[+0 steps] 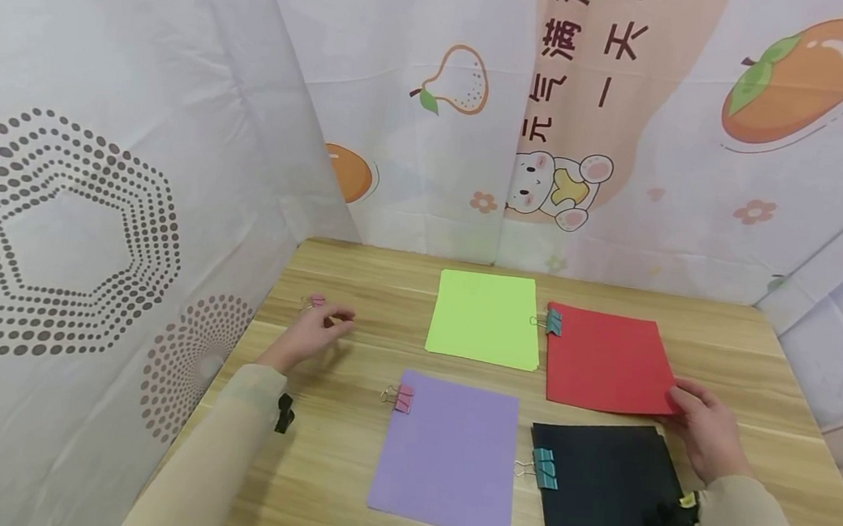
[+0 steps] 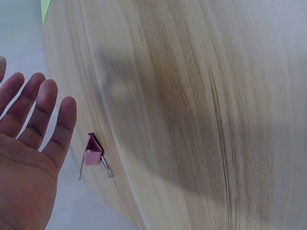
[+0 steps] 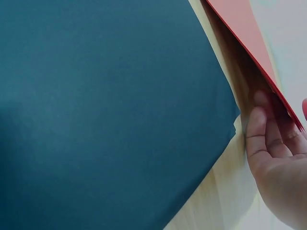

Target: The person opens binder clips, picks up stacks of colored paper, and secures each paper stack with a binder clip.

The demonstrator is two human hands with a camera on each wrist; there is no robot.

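Observation:
My right hand (image 1: 708, 430) pinches the near right corner of the red paper stack (image 1: 609, 359), thumb above and fingers beneath. In the right wrist view the red paper's edge (image 3: 261, 69) is lifted off the table. A teal binder clip (image 1: 554, 322) grips the stack's left edge. My left hand (image 1: 313, 335) hovers over the left part of the table, holding nothing, its fingers fairly straight in the left wrist view. Just beyond it lies a loose pink binder clip (image 2: 93, 155).
Lime green paper (image 1: 486, 319) lies left of the red stack. Nearer are purple paper (image 1: 449, 458) with a pink binder clip (image 1: 404, 398) and black paper (image 1: 604, 496) with a teal binder clip (image 1: 545, 468). Printed curtains (image 1: 414, 170) hang behind the wooden table (image 1: 328, 472).

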